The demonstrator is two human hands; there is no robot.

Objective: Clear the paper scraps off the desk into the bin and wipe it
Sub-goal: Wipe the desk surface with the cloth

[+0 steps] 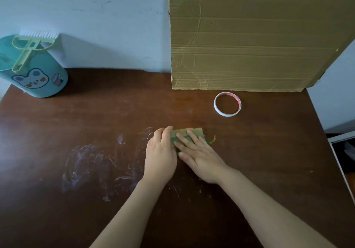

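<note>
- The cloth [193, 132], a small green-and-yellow folded pad, is lying flat on the desk [269, 151] directly under both hands, with a loose yellow thread trailing out just to the right of the fingers.
- The right hand [198, 154] is pressing down on the cloth with its fingers straight and spread, curling round nothing.
- The left hand [160, 151] is lying beside it, touching it, with its fingers nearly straight and resting on the cloth's left edge, not clenched.
- White smears [92, 163] are showing on the dark wood to the left of the hands and just below them.
- A tape ring [227, 104] is lying flat beyond the right hand, apart from the cloth.
- A cardboard sheet [249, 36] is standing upright further back behind the tape.
- The bin [40, 74], teal with a bear sticker, is sitting well away to the far left of the hands, and a pale green brush [30, 49] is resting across its top.
</note>
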